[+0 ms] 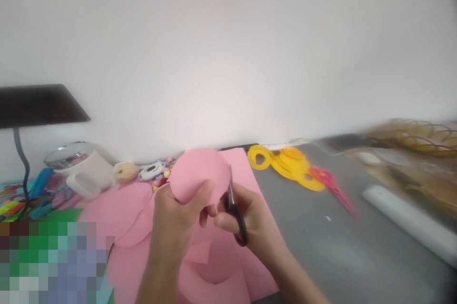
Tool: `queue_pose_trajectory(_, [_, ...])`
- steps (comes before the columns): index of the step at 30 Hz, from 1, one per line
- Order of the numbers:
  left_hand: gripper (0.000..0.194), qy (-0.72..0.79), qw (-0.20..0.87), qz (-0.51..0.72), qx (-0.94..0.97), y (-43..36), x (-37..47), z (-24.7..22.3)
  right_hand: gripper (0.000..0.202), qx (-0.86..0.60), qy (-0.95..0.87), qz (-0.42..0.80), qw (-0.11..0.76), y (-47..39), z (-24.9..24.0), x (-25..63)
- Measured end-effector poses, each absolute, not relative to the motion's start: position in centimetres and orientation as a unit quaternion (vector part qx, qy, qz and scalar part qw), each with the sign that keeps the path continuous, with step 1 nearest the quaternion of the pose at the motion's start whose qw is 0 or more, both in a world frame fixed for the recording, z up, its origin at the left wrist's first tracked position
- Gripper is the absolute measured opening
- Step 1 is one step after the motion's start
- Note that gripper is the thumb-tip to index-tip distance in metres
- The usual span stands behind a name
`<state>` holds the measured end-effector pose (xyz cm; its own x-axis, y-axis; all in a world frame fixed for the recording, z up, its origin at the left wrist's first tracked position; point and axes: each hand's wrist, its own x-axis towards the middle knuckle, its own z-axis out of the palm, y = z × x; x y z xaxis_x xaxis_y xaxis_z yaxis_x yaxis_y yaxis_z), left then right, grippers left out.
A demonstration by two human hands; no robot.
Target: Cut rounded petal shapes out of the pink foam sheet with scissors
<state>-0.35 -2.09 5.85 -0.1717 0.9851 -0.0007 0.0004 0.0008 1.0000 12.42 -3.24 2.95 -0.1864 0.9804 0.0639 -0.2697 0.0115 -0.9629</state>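
My left hand (185, 213) grips a round piece of pink paper (198, 170), its thumb pressed on the lower part of the disc. In my right hand (248, 218) is a pair of scissors (236, 213) with dark handles. The blades point upward along the right edge of the disc; whether they are touching the paper is hard to make out. Under both hands lie more pink sheets (257, 242) and cut pink pieces (114, 208), some with curved edges.
Yellow paper rings (260, 157) and pink scissors (335, 189) lie to the right on the grey table (314, 247). A white bar (403, 218) sits farther right. On the left stand a white mug (93, 170), a small white device (151, 170) and a dark screen (43, 104).
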Motion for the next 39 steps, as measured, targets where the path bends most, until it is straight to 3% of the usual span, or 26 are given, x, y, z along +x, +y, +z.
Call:
queue_pose_trajectory(4, [0.033, 0.567, 0.421, 0.549, 0.447, -2.06, -0.35, 5.71, 0.042, -0.363, -0.484, 0.593, 0.531, -3.17, 3.06, 12.54])
queue_pose_trajectory(39, [0.035, 0.555, 0.436, 0.546, 0.451, -2.63, 0.4, 6.53, 0.042, -0.372, -0.498, 0.598, 0.506, -3.35, 2.98, 12.66])
